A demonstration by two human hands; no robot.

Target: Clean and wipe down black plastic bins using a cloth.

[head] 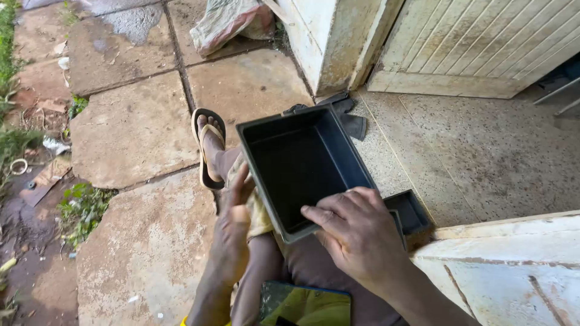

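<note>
We note a phone (305, 305) lying on the lap at the near edge. Just beyond it, our right hand (356, 232) grips the near rim of a black rectangular box (302, 163), fingers curled over the edge. Our left hand (232, 232) presses a yellowish cloth (257, 211) against the box's left wall. The box sits tilted on the knees, open side up, between both hands. Farther out, a sandalled foot (208, 145) rests on stone slabs (130, 130).

Bare forearms, dark brown trousers (314, 265), and a tan-strapped black flip-flop (208, 148) on one foot.
</note>
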